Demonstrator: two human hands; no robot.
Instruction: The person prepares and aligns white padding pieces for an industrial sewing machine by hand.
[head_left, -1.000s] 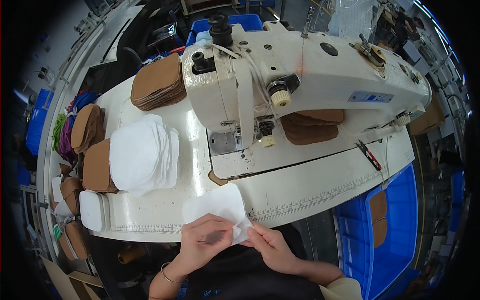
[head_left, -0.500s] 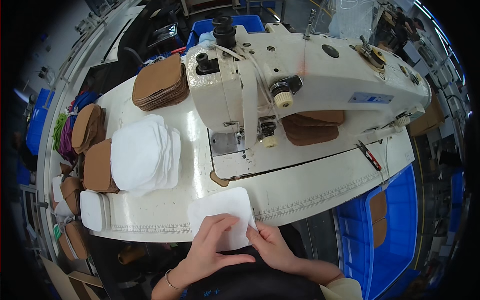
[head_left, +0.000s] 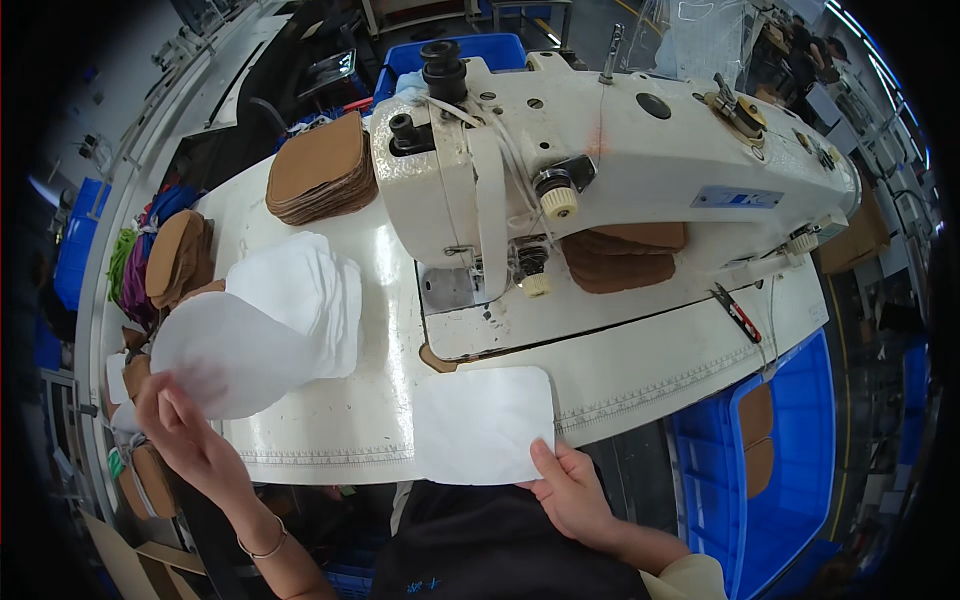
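Observation:
My left hand (head_left: pixel 195 445) is raised at the left, pinching the lower edge of a thin white rounded piece, like fabric (head_left: pixel 235 355). Its fingers show faintly through the cloth. This piece curves up in front of a stack of white pieces (head_left: pixel 325 290). Near the table's front edge, my right hand (head_left: pixel 575 490) grips the lower right corner of another white rounded-square piece (head_left: pixel 485 420), thumb on top and the other fingers partly hidden underneath. That piece lies flat, facing up, in front of the sewing machine (head_left: pixel 600 150).
Brown pad stacks stand behind the white stack (head_left: pixel 322 165), at the left edge (head_left: pixel 178 255) and under the machine arm (head_left: pixel 620 265). Small red-and-black snips (head_left: pixel 737 312) lie at the right. A blue bin (head_left: pixel 800 450) holding brown pads hangs below the table's right side.
My left hand has left the white piece at the front, moved left and lifted a white piece by the stack. My right hand keeps its piece, which now lies flatter and farther right.

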